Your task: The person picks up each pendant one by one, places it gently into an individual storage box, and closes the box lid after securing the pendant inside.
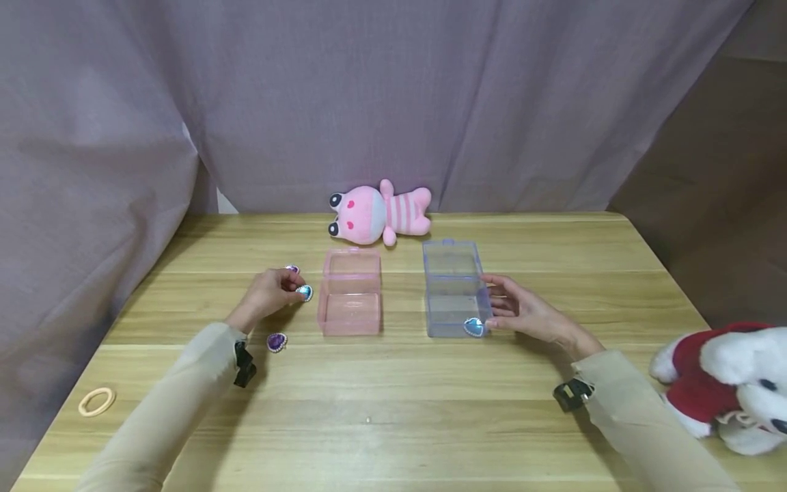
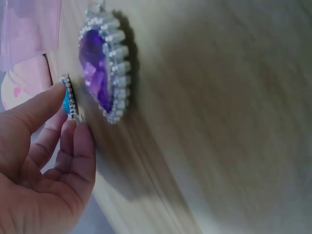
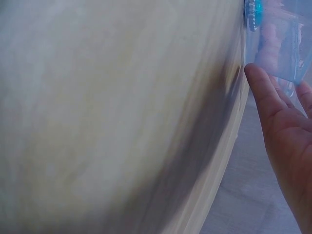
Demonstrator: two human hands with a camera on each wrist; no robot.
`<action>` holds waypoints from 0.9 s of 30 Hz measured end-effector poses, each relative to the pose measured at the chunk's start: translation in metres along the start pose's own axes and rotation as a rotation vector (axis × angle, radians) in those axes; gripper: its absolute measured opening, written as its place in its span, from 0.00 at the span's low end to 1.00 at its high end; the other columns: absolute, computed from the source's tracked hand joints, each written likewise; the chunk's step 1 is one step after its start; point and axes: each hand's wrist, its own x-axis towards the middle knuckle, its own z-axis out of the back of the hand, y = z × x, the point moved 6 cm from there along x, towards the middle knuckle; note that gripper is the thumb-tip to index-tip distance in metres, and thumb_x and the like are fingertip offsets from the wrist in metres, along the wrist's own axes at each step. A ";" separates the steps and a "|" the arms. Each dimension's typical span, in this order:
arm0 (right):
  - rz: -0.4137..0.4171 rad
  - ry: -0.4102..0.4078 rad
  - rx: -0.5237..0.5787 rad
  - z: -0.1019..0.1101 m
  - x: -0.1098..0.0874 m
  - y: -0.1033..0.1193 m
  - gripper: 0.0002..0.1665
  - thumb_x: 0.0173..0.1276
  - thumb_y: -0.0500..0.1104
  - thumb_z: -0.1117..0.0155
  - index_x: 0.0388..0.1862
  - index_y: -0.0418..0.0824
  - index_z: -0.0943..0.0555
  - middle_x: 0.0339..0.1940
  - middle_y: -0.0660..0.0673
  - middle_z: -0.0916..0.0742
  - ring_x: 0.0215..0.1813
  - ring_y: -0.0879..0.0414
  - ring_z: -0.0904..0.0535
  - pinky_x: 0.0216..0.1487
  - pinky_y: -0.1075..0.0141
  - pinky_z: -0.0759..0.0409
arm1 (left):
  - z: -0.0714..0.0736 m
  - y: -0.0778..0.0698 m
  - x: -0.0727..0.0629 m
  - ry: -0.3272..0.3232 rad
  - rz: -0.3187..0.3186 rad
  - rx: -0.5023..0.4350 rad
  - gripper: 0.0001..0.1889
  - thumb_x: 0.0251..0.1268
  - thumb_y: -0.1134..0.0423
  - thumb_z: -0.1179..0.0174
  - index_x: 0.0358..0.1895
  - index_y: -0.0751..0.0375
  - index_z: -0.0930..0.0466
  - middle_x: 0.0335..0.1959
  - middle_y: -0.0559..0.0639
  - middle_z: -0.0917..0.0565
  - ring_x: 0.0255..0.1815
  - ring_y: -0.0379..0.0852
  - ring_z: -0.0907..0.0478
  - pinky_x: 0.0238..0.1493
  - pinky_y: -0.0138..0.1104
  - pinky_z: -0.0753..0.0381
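Observation:
My left hand pinches a blue heart-shaped gem with a pearly beaded rim, close over the table left of the open pink box. In the left wrist view, thumb and fingertips meet around that blue gem. One purple gem lies nearer the front, and another purple gem is partly hidden behind the hand. My right hand rests its thumb and fingers along the right side of the open clear-blue box. Another blue gem shows at that box's front right corner.
A pink striped plush toy lies behind both boxes, whose lids lean back. A wooden ring lies at the front left of the table. A white plush dog in red sits at the right edge.

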 end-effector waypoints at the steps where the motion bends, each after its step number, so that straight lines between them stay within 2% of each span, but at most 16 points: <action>1: -0.004 0.001 0.004 0.000 0.000 0.000 0.48 0.58 0.30 0.34 0.72 0.30 0.50 0.65 0.21 0.36 0.66 0.28 0.38 0.63 0.65 0.30 | 0.000 -0.001 0.000 -0.003 -0.002 0.006 0.13 0.54 0.64 0.33 0.41 0.64 0.20 0.37 0.54 0.19 0.37 0.45 0.26 0.39 0.31 0.26; 6: -0.002 0.001 0.013 0.000 0.001 -0.001 0.49 0.57 0.31 0.34 0.72 0.30 0.50 0.65 0.21 0.36 0.65 0.28 0.38 0.61 0.70 0.29 | -0.001 -0.003 -0.003 -0.012 -0.008 0.031 0.13 0.53 0.65 0.32 0.40 0.64 0.22 0.38 0.55 0.19 0.38 0.47 0.25 0.41 0.34 0.26; 11: -0.005 0.001 0.025 0.001 0.000 -0.001 0.50 0.57 0.31 0.33 0.72 0.31 0.51 0.65 0.21 0.36 0.65 0.28 0.38 0.59 0.75 0.29 | 0.001 -0.007 -0.005 -0.023 -0.046 0.036 0.12 0.52 0.67 0.32 0.38 0.65 0.24 0.33 0.53 0.20 0.32 0.44 0.27 0.33 0.30 0.26; 18: -0.013 0.007 0.030 0.001 -0.001 0.000 0.50 0.57 0.32 0.33 0.72 0.32 0.51 0.66 0.22 0.36 0.66 0.29 0.38 0.60 0.74 0.29 | 0.012 -0.014 -0.010 -0.068 -0.099 0.017 0.12 0.53 0.67 0.33 0.40 0.66 0.22 0.29 0.52 0.20 0.29 0.41 0.27 0.32 0.29 0.27; 23: -0.019 0.001 0.020 0.001 0.000 0.000 0.50 0.57 0.32 0.33 0.72 0.32 0.51 0.66 0.22 0.35 0.66 0.29 0.38 0.60 0.74 0.28 | 0.025 -0.027 -0.009 -0.126 -0.111 -0.082 0.16 0.57 0.67 0.36 0.49 0.68 0.21 0.31 0.53 0.20 0.32 0.39 0.25 0.29 0.24 0.24; 27: -0.019 -0.004 0.004 0.001 0.000 0.000 0.49 0.57 0.32 0.33 0.72 0.32 0.50 0.65 0.22 0.35 0.65 0.29 0.37 0.60 0.72 0.28 | 0.025 -0.050 -0.008 -0.128 -0.130 -0.252 0.17 0.60 0.67 0.38 0.53 0.66 0.21 0.33 0.51 0.23 0.34 0.37 0.24 0.29 0.23 0.22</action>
